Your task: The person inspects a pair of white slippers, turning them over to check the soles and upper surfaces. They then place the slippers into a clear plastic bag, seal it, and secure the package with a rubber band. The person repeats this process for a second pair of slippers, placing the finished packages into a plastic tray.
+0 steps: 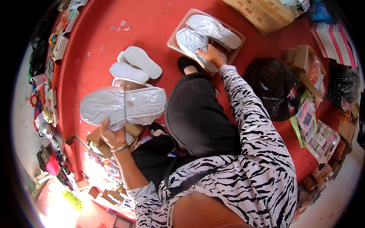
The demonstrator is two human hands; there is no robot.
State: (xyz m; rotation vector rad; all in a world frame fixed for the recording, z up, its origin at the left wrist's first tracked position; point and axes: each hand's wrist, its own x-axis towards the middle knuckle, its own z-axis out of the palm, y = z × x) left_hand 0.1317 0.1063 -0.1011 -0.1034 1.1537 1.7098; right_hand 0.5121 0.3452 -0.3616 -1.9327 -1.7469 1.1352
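Note:
My left hand (113, 133) grips the lower edge of a pack of white insoles (146, 106), wrapped in clear plastic with a band around its middle. The pack is held up at the left of my knees. Farther off, my right hand (211, 55) reaches into a clear plastic bin (175, 28) and has its fingers closed around a wrapped insole pack (191, 39). Beside it in the bin lies another wrapped pack (213, 31). Loose white insoles (143, 60) overlap on the red floor beyond the left-hand pack, which partly covers what lies under them.
A black plastic bag (272, 85) stands right of my arm, with an open cardboard box (302, 62) and a white plastic basket (322, 141) near it. A large brown carton (262, 14) lies at the far right. Goods line the left wall (51, 102). Plastic scraps (122, 25) dot the floor.

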